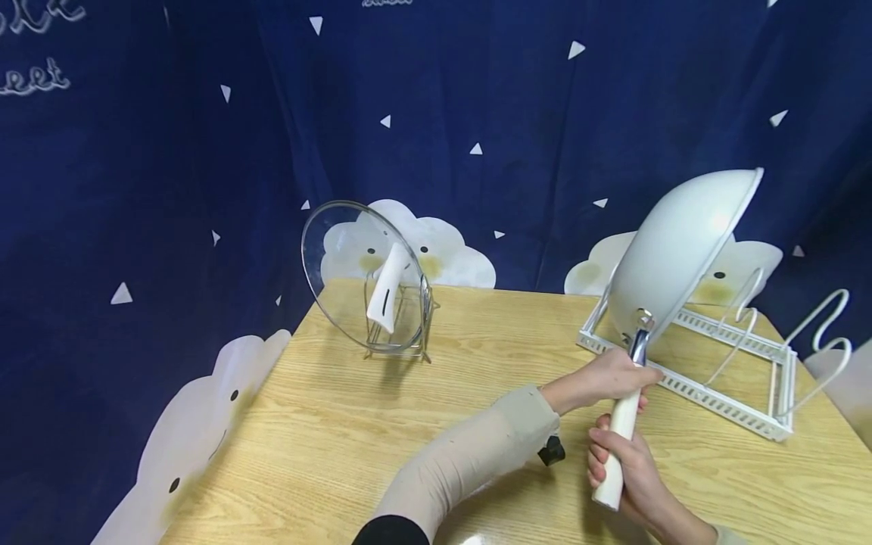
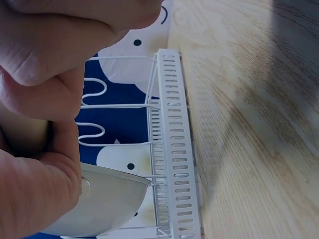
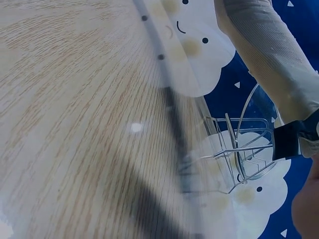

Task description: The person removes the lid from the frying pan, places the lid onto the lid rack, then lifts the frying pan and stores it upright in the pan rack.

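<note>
A white wok (image 1: 681, 235) stands on edge, tilted, over the left end of a white metal rack (image 1: 722, 409). My left hand (image 1: 606, 376) grips its pale handle (image 1: 623, 424) close to the metal neck. Lower down the same handle, my right hand (image 1: 630, 462) holds it with curled fingers. In the left wrist view, curled fingers fill the left side and the wok (image 2: 107, 201) shows beside the slotted rack rail (image 2: 174, 144). Whether the wok rests on the rack I cannot tell.
A glass lid (image 1: 327, 280) with a white handle leans in a small wire stand (image 1: 415, 341) at the table's far left. Curved white wire dividers (image 1: 827, 333) rise from the rack's right part. A dark blue curtain (image 1: 436, 113) hangs behind the wooden table (image 1: 306, 454).
</note>
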### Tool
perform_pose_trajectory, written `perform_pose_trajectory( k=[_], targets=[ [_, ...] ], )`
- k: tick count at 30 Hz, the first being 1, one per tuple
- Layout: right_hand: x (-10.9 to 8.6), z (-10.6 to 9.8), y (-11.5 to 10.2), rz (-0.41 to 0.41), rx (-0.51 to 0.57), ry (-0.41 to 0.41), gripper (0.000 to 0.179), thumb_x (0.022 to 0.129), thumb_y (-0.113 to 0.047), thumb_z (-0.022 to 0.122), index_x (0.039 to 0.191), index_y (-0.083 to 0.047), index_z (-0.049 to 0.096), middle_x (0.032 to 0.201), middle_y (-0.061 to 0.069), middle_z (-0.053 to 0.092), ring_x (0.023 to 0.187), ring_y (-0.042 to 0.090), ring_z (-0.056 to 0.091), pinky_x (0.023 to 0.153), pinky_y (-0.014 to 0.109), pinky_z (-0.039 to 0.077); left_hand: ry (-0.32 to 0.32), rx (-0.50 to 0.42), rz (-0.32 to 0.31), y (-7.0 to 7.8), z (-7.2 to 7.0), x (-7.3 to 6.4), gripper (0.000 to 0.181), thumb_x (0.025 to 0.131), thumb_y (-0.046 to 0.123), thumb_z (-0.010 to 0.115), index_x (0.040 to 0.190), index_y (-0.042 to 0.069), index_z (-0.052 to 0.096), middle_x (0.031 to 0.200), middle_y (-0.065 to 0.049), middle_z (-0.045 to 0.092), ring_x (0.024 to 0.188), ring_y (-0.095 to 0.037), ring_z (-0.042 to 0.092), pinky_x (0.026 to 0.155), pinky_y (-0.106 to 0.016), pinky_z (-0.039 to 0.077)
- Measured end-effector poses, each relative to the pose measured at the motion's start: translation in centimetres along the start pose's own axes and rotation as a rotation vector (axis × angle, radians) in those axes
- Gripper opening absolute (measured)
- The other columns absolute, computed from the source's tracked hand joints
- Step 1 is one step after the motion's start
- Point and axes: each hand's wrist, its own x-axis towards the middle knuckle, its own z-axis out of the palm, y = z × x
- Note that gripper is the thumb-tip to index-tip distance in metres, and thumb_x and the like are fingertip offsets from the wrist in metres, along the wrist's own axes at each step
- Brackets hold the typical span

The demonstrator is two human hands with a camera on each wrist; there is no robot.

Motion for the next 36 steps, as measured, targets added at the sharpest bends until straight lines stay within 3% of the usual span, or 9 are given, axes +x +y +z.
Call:
perform_pose_trajectory(
  k=[9, 18, 25, 29, 36],
  targets=[
    [0.0, -0.3, 0.2, 0.018, 0.027, 0.015, 0.02, 0.098, 0.003, 0.029, 0.094, -0.012, 0.04, 0.064, -0.007, 0.052, 0.052, 0.006, 0.055, 0.047, 0.018, 0.048, -0.008, -0.024, -0.027, -0.5, 0.0, 0.3, 0.032, 0.086, 0.017, 0.064, 0.061, 0.001, 0.053, 0.05, -0.008, 0.055, 0.038, -0.017, 0.053, 0.042, -0.027, 0.049],
    [0.1, -0.3, 0.2, 0.044, 0.019, 0.072, 0.018, 0.098, 0.002, 0.03, 0.092, -0.012, 0.04, 0.062, -0.007, 0.049, 0.05, 0.005, 0.053, 0.046, 0.018, 0.047, -0.015, -0.022, -0.031, -0.9, 0.1, 0.7, 0.034, 0.087, 0.018, 0.063, 0.08, -0.015, 0.06, 0.051, -0.009, 0.056, 0.038, -0.017, 0.053, 0.043, -0.026, 0.049],
    [0.3, -0.4, 0.0, 0.053, 0.01, 0.095, 0.016, 0.097, 0.002, 0.031, 0.093, -0.011, 0.039, 0.062, -0.007, 0.049, 0.05, 0.005, 0.053, 0.046, 0.018, 0.047, -0.019, -0.046, -0.04, -1.1, 0.2, 1.2, 0.037, 0.087, 0.019, 0.063, 0.086, -0.018, 0.06, 0.051, -0.01, 0.056, 0.039, -0.017, 0.052, 0.043, -0.026, 0.049],
    [0.5, -0.5, 0.0, 0.051, 0.007, 0.102, 0.015, 0.097, 0.002, 0.031, 0.092, -0.011, 0.038, 0.062, -0.007, 0.049, 0.05, 0.005, 0.052, 0.046, 0.019, 0.047, -0.005, -0.037, -0.053, -1.0, 0.3, 1.4, 0.034, 0.086, 0.018, 0.064, 0.078, -0.014, 0.061, 0.051, -0.009, 0.055, 0.039, -0.017, 0.052, 0.043, -0.026, 0.047],
    [0.8, -0.7, -0.2, 0.068, 0.004, 0.115, 0.014, 0.097, 0.001, 0.033, 0.093, -0.011, 0.037, 0.062, -0.007, 0.049, 0.05, 0.005, 0.052, 0.046, 0.019, 0.046, 0.009, -0.026, -0.067, -0.9, 0.4, 1.7, 0.031, 0.084, 0.017, 0.063, 0.059, 0.004, 0.052, 0.051, -0.009, 0.054, 0.039, -0.017, 0.051, 0.042, -0.025, 0.047]
  ],
)
